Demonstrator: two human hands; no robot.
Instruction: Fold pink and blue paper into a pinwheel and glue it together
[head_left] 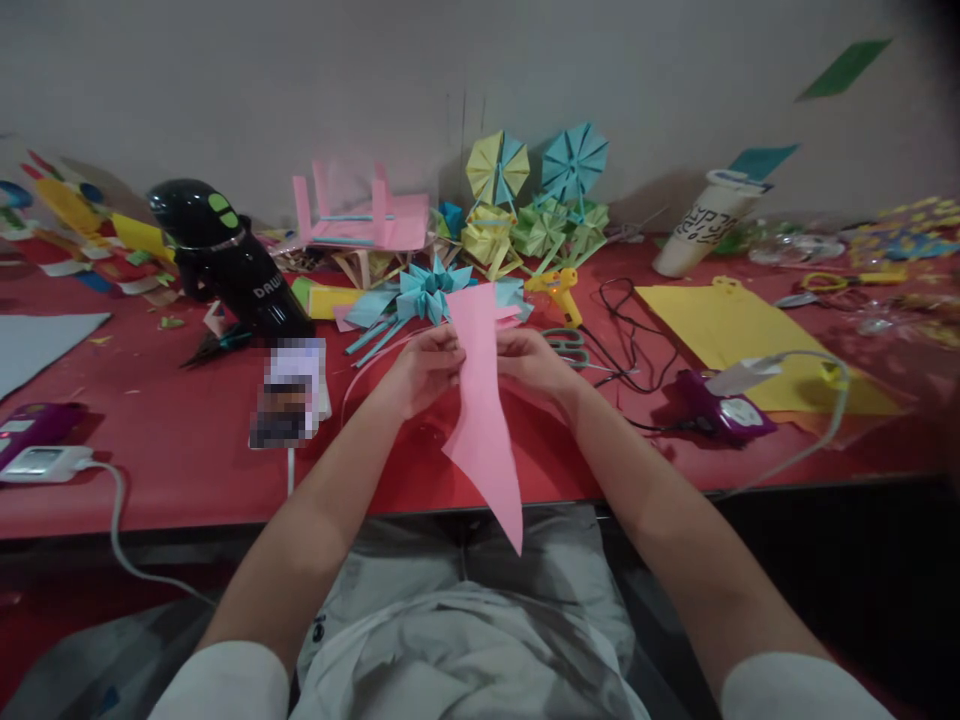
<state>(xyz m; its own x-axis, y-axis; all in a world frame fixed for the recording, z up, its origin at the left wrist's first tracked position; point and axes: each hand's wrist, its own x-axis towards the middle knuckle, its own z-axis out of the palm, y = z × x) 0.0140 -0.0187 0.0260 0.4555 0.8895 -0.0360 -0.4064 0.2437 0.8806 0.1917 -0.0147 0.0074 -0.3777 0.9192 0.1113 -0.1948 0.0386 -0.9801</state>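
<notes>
A long strip of pink paper (480, 400) hangs between my two hands, its lower end pointed and reaching past the table's front edge. My left hand (424, 370) pinches its left edge, and my right hand (536, 362) grips the right edge, with fingers partly hidden behind the paper. Just behind the strip lies a blue folded-paper piece (433, 292). Green-handled scissors (566, 345) rest beyond my right hand, close to a yellow glue gun (556, 290).
On the red table (187, 420) a phone (289, 395) lies left of my hands, before a black bottle (232, 260). Folded-paper wheels (574, 165) and a pink paper model (367, 220) stand along the wall. Rightward are yellow sheets (750, 340), a purple power strip (724, 408) and a cup (705, 225).
</notes>
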